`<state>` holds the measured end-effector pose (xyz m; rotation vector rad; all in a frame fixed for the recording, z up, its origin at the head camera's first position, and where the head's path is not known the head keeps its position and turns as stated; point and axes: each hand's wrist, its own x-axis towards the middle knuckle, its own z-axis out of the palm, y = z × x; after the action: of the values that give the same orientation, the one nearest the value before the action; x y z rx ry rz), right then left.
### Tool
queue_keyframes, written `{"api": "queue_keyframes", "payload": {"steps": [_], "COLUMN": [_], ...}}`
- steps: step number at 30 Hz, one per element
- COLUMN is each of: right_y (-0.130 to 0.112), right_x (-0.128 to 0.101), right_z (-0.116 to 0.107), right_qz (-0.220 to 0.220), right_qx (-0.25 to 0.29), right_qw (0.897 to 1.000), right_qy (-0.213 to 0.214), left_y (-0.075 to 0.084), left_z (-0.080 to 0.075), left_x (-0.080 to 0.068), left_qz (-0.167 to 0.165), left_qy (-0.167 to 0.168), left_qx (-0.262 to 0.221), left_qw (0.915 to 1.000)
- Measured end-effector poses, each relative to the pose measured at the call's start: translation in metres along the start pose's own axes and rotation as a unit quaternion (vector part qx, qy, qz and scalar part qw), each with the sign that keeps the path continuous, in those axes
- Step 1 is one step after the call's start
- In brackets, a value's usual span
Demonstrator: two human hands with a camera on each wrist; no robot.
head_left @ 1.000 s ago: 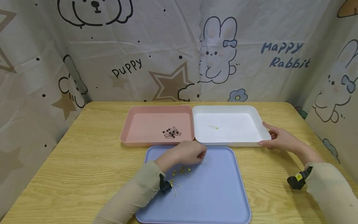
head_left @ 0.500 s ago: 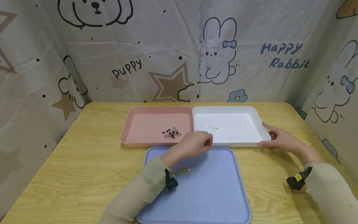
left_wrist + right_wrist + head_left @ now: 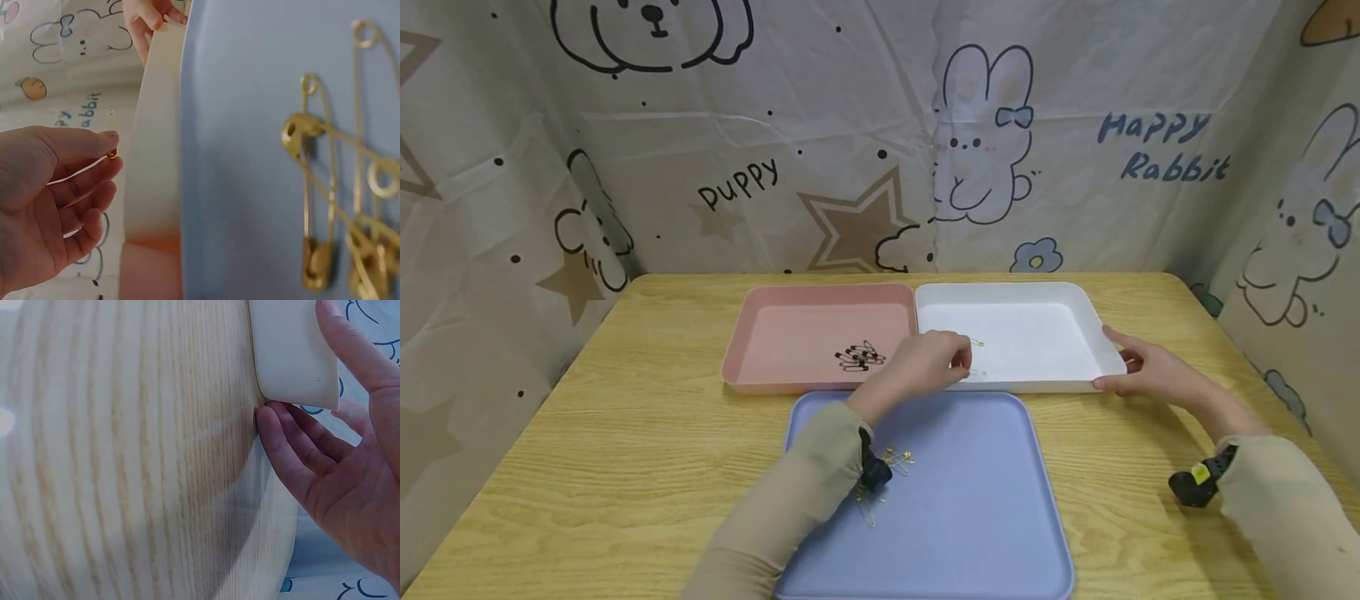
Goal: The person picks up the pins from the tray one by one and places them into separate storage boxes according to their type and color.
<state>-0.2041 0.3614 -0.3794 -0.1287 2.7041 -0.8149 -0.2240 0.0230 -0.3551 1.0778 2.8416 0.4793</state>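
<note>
The left hand [image 3: 928, 367] is pinching a gold safety pin [image 3: 111, 153] between thumb and forefinger, just over the near edge of the white tray [image 3: 1075, 312] at centre frame. The right hand [image 3: 1150, 372] is bracing that tray's right corner, fingers straight against its wall. One gold pin [image 3: 977, 342] is lying inside already. Advice: carry the pin clear over the rim, lower it close to the floor, then let go.
</note>
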Motion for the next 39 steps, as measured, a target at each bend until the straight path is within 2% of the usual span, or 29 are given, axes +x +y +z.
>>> {"api": "queue_keyframes", "payload": {"steps": [12, 21, 28, 39], "right_y": [-0.001, 0.0, 0.001, 0.002], "right_x": [-0.001, 0.0, 0.0, 0.0], "right_z": [0.0, -0.001, 0.0, 0.0], "right_qz": [-0.004, -0.002, -0.002, -0.002], "right_qx": [0.004, 0.002, 0.003, 0.004], "right_qw": [1.0, 1.0, 1.0, 1.0], "right_qy": [-0.002, -0.001, -0.001, 0.0], "left_y": [-0.012, -0.019, -0.019, -0.016], "left_z": [0.012, 0.02, 0.026, 0.029], "left_x": [0.02, 0.039, 0.05, 0.056], "left_qz": [-0.036, -0.062, -0.079, -0.133], "left_qy": [0.009, 0.002, -0.008, -0.012], "left_qx": [-0.06, -0.094, -0.08, -0.043], "left_qw": [0.9975, 0.9937, 0.9937, 0.9902]}}
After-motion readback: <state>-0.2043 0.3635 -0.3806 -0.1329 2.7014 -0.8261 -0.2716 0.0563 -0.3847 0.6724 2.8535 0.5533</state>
